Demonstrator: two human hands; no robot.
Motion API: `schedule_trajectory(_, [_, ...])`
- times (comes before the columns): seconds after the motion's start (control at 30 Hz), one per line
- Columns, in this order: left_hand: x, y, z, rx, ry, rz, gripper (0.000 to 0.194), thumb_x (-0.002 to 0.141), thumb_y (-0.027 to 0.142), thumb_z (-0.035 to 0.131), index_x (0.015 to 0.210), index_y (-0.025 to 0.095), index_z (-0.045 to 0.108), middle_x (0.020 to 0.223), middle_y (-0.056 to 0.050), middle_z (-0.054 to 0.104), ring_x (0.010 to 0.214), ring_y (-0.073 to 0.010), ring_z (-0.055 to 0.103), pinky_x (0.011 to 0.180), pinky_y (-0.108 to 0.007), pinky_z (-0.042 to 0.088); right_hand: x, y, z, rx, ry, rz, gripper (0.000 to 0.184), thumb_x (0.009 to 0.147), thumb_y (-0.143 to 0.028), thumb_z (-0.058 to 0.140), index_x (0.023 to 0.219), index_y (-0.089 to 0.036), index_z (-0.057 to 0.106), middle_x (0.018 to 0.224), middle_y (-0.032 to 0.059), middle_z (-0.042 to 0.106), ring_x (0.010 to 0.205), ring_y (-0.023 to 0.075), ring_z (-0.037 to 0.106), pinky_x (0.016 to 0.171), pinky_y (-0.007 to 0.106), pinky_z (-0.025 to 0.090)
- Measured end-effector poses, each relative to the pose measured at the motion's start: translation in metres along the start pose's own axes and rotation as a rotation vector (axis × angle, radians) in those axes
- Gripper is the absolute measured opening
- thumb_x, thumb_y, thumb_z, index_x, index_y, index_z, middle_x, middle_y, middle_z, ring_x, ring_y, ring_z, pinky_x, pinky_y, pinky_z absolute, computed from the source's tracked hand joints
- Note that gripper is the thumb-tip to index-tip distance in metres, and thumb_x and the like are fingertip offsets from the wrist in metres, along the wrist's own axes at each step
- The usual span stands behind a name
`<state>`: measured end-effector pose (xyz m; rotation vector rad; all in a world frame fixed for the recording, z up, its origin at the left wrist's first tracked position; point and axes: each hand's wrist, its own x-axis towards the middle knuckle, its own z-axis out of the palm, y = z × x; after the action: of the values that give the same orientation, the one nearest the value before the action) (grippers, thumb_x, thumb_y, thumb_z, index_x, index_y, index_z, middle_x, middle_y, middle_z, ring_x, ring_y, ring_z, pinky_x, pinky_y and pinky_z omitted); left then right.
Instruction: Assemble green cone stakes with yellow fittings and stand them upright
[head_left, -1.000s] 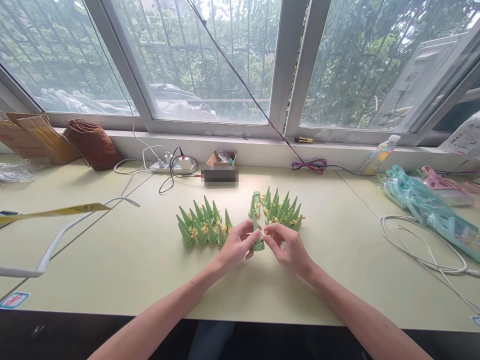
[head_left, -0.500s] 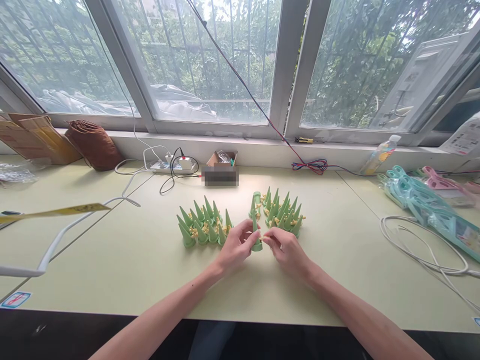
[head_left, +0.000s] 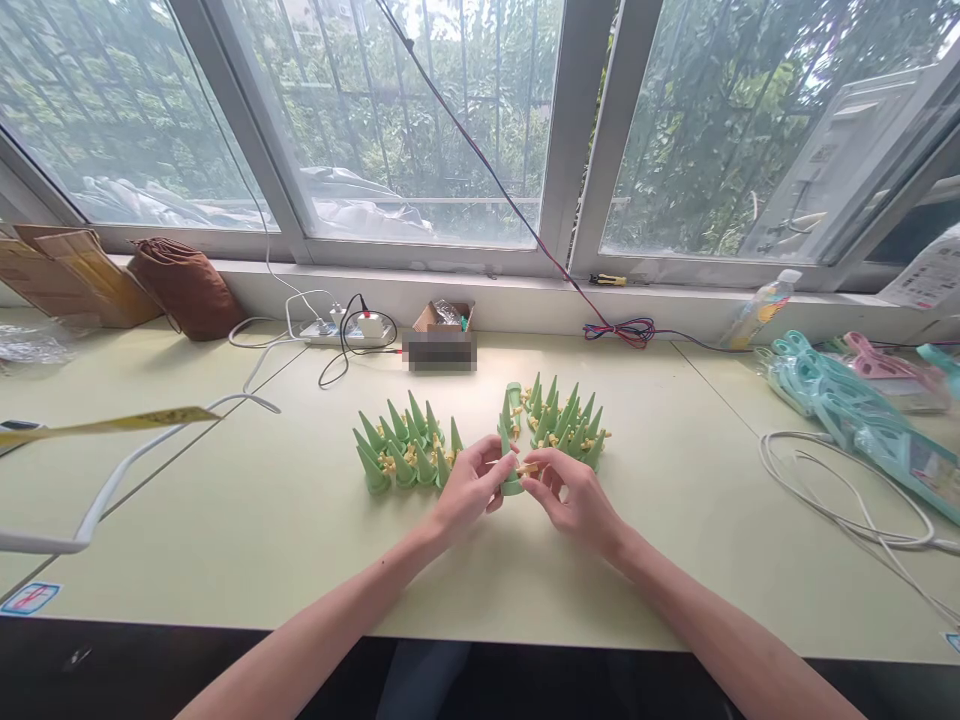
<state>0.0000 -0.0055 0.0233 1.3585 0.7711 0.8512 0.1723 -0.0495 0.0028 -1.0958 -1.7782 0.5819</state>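
Observation:
My left hand [head_left: 470, 487] grips a green plastic cone [head_left: 511, 478] near the middle of the table, fingers curled round its side. My right hand [head_left: 573, 494] pinches a small yellow piece [head_left: 528, 467] against the cone's side. To the left stands a cluster of green cones with yellow bits [head_left: 405, 453]. Behind my hands stands a second cluster of green cones [head_left: 562, 423].
A pale green table [head_left: 247, 520] runs under the window. A power strip with cables [head_left: 349, 328], a small box [head_left: 442, 318], a brown pouch [head_left: 184, 288], a white cable loop [head_left: 847, 490], teal and pink clips in packets [head_left: 847, 400] and a bottle [head_left: 757, 310] lie around.
Both hands have lifted the cone slightly and shifted a little away from me. The yellow piece now shows between my right fingers at the cone's side.

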Motion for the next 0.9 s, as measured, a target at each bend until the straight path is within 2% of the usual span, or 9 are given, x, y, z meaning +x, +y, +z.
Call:
schedule_trajectory(0.1, [0.002,-0.002,-0.002,-0.082,0.001,-0.040,0.033,0.085,0.048,0.063,0.095,0.017,0.058,0.075,0.000,0.054,0.051,-0.0051,0.039,0.038,-0.015,0.028,0.000,0.001,0.000,0.017,-0.007,-0.054,0.017,0.093,-0.024,0.056,0.109,-0.020,0.056,0.091,0.0046,0.064,0.062,0.0124,0.056,0.055,0.024,0.047])
schedule_trajectory(0.23, [0.002,-0.004,-0.003,-0.096,-0.021,-0.063,0.033,0.086,0.048,0.063,0.093,0.016,0.056,0.074,0.001,0.053,0.050,-0.0041,0.037,0.038,-0.015,0.026,-0.001,0.004,0.002,-0.007,0.021,-0.075,0.012,0.094,-0.026,0.054,0.104,-0.020,0.057,0.080,0.0030,0.062,0.063,0.0136,0.054,0.056,0.025,0.045])
schedule_trajectory(0.3, [0.001,-0.004,-0.003,-0.052,-0.045,-0.044,0.033,0.087,0.048,0.061,0.096,0.016,0.056,0.076,0.000,0.053,0.052,-0.0051,0.039,0.038,-0.015,0.027,-0.001,0.005,0.002,-0.030,0.032,-0.057,0.009,0.095,-0.028,0.053,0.095,-0.019,0.057,0.073,0.0011,0.059,0.060,0.0127,0.050,0.055,0.024,0.042])
schedule_trajectory(0.43, [-0.002,-0.005,0.000,0.048,-0.106,0.015,0.033,0.089,0.047,0.058,0.102,0.017,0.056,0.070,0.002,0.049,0.051,-0.0054,0.037,0.039,-0.016,0.027,-0.001,0.007,0.003,-0.069,0.051,0.009,0.027,0.097,-0.029,0.047,0.072,-0.019,0.047,0.059,-0.0038,0.043,0.051,0.0101,0.036,0.050,0.024,0.031])
schedule_trajectory(0.6, [-0.005,-0.008,0.003,0.114,-0.131,0.080,0.032,0.090,0.046,0.058,0.103,0.017,0.057,0.067,0.003,0.045,0.052,-0.0054,0.036,0.043,-0.017,0.030,-0.002,0.007,0.004,-0.083,0.077,0.055,0.040,0.098,-0.029,0.045,0.061,-0.020,0.032,0.054,-0.0063,0.028,0.048,0.0089,0.024,0.047,0.025,0.022])
schedule_trajectory(0.7, [-0.004,-0.005,0.004,0.071,-0.108,0.047,0.035,0.088,0.047,0.060,0.103,0.017,0.058,0.068,0.003,0.047,0.051,-0.0055,0.036,0.040,-0.017,0.028,-0.001,0.003,0.002,-0.051,0.091,0.077,0.033,0.097,-0.030,0.046,0.066,-0.020,0.044,0.055,-0.0056,0.036,0.048,0.0091,0.030,0.046,0.024,0.026])
schedule_trajectory(0.77, [-0.002,-0.003,0.003,0.031,-0.086,0.017,0.037,0.086,0.049,0.062,0.103,0.016,0.059,0.070,0.001,0.049,0.051,-0.0062,0.038,0.040,-0.018,0.029,-0.001,-0.001,0.001,-0.011,0.087,0.078,0.017,0.096,-0.029,0.049,0.085,-0.018,0.056,0.060,-0.0038,0.047,0.049,0.0100,0.039,0.048,0.024,0.033])
schedule_trajectory(0.83, [-0.001,-0.001,0.001,-0.011,-0.073,-0.007,0.038,0.084,0.049,0.064,0.104,0.016,0.060,0.074,0.000,0.053,0.053,-0.0068,0.040,0.040,-0.018,0.030,0.000,-0.003,-0.001,0.006,0.084,0.048,0.012,0.094,-0.027,0.053,0.100,-0.018,0.058,0.070,-0.0009,0.057,0.053,0.0107,0.046,0.050,0.024,0.039])
schedule_trajectory(0.9, [0.001,-0.002,-0.001,-0.062,-0.070,-0.035,0.038,0.084,0.048,0.064,0.103,0.016,0.061,0.075,-0.001,0.054,0.053,-0.0063,0.039,0.040,-0.017,0.030,0.001,-0.003,-0.002,0.003,0.075,-0.002,0.013,0.093,-0.025,0.056,0.104,-0.019,0.059,0.080,0.0019,0.061,0.056,0.0112,0.050,0.053,0.024,0.042])
